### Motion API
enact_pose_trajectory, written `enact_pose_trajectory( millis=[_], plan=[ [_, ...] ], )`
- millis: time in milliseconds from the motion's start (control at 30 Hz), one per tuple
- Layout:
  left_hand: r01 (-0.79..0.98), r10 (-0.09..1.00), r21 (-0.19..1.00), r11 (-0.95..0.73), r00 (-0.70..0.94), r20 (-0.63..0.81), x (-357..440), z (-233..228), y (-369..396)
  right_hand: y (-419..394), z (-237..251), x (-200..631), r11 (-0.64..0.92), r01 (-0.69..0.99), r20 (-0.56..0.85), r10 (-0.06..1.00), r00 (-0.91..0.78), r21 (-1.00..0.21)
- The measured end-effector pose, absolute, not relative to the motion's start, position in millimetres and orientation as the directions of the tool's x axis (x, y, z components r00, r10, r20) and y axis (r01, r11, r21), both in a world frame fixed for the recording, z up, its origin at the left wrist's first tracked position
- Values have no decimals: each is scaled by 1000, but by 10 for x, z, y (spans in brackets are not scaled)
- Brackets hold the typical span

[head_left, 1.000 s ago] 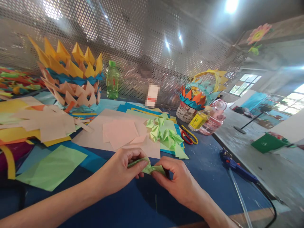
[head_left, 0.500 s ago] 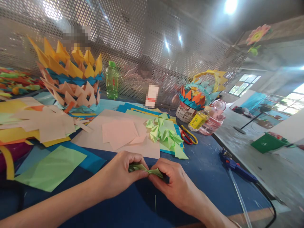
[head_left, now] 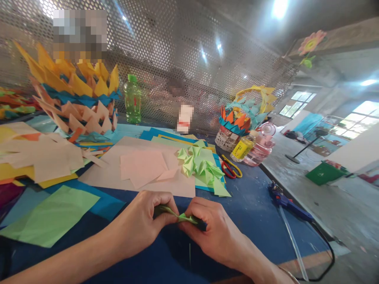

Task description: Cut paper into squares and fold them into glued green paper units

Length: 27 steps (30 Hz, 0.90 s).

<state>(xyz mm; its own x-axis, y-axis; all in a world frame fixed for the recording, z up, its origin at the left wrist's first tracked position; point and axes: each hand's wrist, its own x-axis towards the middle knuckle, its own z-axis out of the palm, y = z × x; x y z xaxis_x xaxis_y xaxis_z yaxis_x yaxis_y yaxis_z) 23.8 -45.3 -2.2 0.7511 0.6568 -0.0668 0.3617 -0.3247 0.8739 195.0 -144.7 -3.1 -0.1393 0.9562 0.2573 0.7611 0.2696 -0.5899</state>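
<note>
Paper [head_left: 187, 218], green and folded, spans the gap between left hand [head_left: 148, 217] and right hand [head_left: 211, 227], both pinching it; probably light, crisp and easily torn, best gripped along its folds.

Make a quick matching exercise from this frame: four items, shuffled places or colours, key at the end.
Items
1. Folded green paper
2. Scissors
3. Glue gun
4. Green-capped bottle

Places or colours
A. Mostly blue, near the right edge of the table
B. Upright in front of the perforated panel
C. Held between the left hand and right hand
D. Red and yellow

Pairs: 1-C, 2-D, 3-A, 4-B
</note>
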Motion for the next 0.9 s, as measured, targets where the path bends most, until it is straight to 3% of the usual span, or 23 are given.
enact_pose_trajectory(
  millis=[267, 467, 633, 767, 900],
  plan=[
    [369, 679, 887, -277, 728, -91, 247, -69, -381, -1427, -37, 1958, 245, 756, 273, 958, -90, -607],
    [312, 663, 846, -432, 746, 63, 246, -80, -366, -1430, -42, 1975, 229, 759, 259, 962, -83, -609],
    [376, 717, 824, -425, 695, 52, 235, -98, -299, -1422, -59, 2004, 154, 735, 190, 981, -35, -661],
    [492, 780, 739, -460, 622, 71, 213, -154, -186, -1426, -72, 2034, 83, 765, 171, 985, 36, -638],
    [589, 783, 612, -528, 617, 82, 187, -200, -125, -1406, -85, 2096, 128, 786, 294, 953, 71, -605]
  ],
)
